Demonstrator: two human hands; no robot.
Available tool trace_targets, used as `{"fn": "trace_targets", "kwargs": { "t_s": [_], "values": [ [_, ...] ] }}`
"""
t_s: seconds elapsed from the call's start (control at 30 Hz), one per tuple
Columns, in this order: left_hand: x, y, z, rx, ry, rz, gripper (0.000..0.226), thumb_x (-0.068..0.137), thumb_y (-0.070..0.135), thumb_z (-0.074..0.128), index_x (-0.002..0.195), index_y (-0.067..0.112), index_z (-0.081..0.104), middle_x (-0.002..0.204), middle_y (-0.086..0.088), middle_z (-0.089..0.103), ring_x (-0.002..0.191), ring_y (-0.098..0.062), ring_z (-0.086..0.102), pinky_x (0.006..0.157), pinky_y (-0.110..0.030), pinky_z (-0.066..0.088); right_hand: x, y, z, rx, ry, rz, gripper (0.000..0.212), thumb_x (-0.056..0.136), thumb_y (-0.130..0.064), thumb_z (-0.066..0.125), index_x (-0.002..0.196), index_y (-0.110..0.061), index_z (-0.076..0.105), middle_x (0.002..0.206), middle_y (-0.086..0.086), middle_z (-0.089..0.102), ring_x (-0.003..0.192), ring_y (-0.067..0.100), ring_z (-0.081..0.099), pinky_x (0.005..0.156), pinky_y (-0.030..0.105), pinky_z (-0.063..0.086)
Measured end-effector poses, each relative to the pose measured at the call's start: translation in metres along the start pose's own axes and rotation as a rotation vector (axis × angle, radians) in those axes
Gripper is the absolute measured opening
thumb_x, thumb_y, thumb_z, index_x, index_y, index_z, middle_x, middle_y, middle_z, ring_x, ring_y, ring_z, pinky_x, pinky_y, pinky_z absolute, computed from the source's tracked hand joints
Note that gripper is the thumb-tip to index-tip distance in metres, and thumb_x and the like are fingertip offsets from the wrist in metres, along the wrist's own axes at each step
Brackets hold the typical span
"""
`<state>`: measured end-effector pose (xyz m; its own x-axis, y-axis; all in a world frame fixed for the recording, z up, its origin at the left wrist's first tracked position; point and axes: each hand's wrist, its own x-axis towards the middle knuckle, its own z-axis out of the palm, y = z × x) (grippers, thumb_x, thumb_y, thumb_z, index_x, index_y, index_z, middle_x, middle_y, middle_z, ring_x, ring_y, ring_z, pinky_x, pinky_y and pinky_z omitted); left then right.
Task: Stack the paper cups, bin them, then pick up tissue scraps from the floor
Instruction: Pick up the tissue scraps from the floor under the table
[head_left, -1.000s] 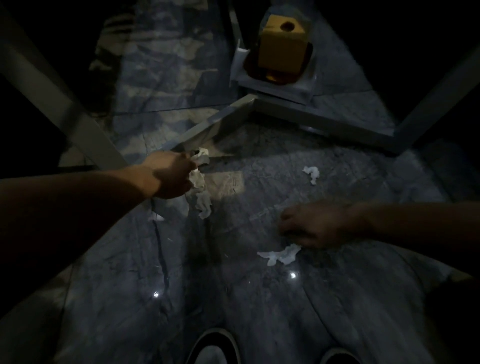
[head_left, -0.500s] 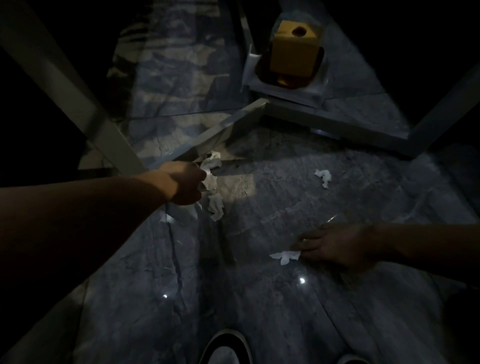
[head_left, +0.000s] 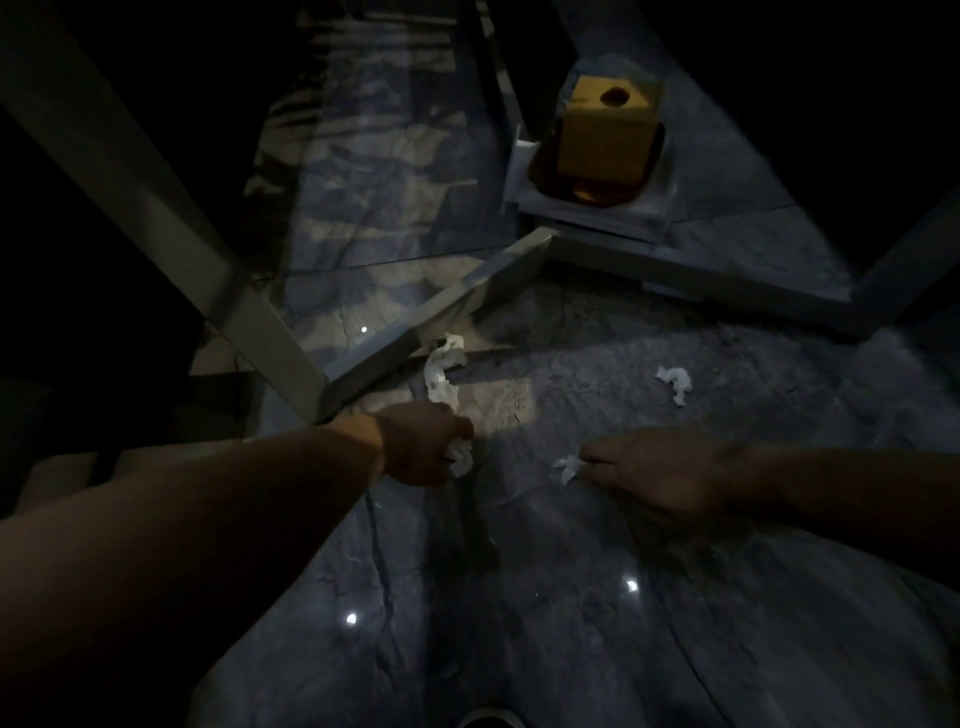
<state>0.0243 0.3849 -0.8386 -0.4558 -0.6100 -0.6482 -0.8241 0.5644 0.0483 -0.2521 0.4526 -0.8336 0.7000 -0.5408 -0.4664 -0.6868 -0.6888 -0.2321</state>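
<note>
On marble floor (head_left: 571, 597), four tissue scraps (head_left: 674, 382)

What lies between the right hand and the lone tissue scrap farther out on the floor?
Nothing visible: only bare marble floor separates the right hand, already pinching a small scrap, from the far tissue scrap.

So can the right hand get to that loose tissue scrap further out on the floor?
Probably yes: the tissue scrap lies in the open beyond the right hand, nothing between, though its fingertips already pinch a smaller scrap.
</note>
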Motion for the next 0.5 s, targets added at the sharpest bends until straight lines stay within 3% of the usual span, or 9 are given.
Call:
{"fn": "trace_targets", "kwargs": {
  "t_s": [0.13, 0.2, 0.3, 0.4, 0.5],
  "values": [
    [0.005, 0.008, 0.01, -0.052, -0.111, 0.031, 0.063, 0.091, 0.032, 0.064, 0.148, 0.033, 0.038, 0.152, -0.015, 0.036, 0.13, -0.029, 0.048, 0.104, -0.037, 0.045, 0.008, 0.011, -0.005, -0.051, 0.035, 0.02, 0.074, 0.084, -0.057, 0.006, 0.139, -0.019, 0.038, 0.141, 0.009, 0.045, 0.123, 0.029, 0.05, 0.101, 0.041, 0.042],
    [0.006, 0.011, 0.012, -0.019, -0.107, 0.041, 0.061, 0.093, 0.033, 0.06, 0.149, 0.032, 0.037, 0.154, -0.016, 0.032, 0.133, -0.031, 0.044, 0.104, -0.037, 0.043, 0.008, 0.016, -0.001, -0.086, 0.003, 0.061, 0.064, 0.09, -0.052, 0.015, 0.143, -0.022, 0.032, 0.147, 0.008, 0.041, 0.127, 0.03, 0.048, 0.102, 0.047, 0.042],
    [0.007, 0.011, 0.014, -0.047, -0.045, 0.017, 0.047, 0.096, 0.029, 0.056, 0.141, 0.025, 0.047, 0.146, -0.012, 0.045, 0.126, -0.025, 0.051, 0.095, -0.033, 0.049, 0.007, 0.025, 0.006, -0.006, -0.015, 0.162, 0.048, 0.101, -0.037, 0.028, 0.146, -0.022, 0.03, 0.151, 0.008, 0.038, 0.13, 0.027, 0.044, 0.109, 0.04, 0.037],
    [0.007, 0.008, 0.014, -0.102, -0.018, -0.027, 0.035, 0.094, 0.024, 0.059, 0.129, 0.018, 0.059, 0.125, -0.005, 0.064, 0.109, -0.02, 0.062, 0.079, -0.025, 0.046, 0.001, 0.035, 0.007, -0.004, -0.028, 0.136, 0.052, 0.102, -0.038, 0.026, 0.151, -0.022, 0.023, 0.157, 0.008, 0.031, 0.139, 0.025, 0.034, 0.115, 0.034, 0.027],
    [0.014, 0.01, 0.009, -0.197, 0.024, -0.052, 0.03, 0.091, 0.035, 0.062, 0.113, 0.017, 0.071, 0.109, -0.004, 0.071, 0.098, -0.018, 0.067, 0.082, -0.029, 0.053, -0.01, 0.047, 0.009, -0.067, -0.062, 0.104, 0.059, 0.101, -0.032, 0.032, 0.154, -0.024, 0.005, 0.164, 0.005, 0.007, 0.148, 0.022, 0.018, 0.117, 0.032, 0.019]
  ]
}}
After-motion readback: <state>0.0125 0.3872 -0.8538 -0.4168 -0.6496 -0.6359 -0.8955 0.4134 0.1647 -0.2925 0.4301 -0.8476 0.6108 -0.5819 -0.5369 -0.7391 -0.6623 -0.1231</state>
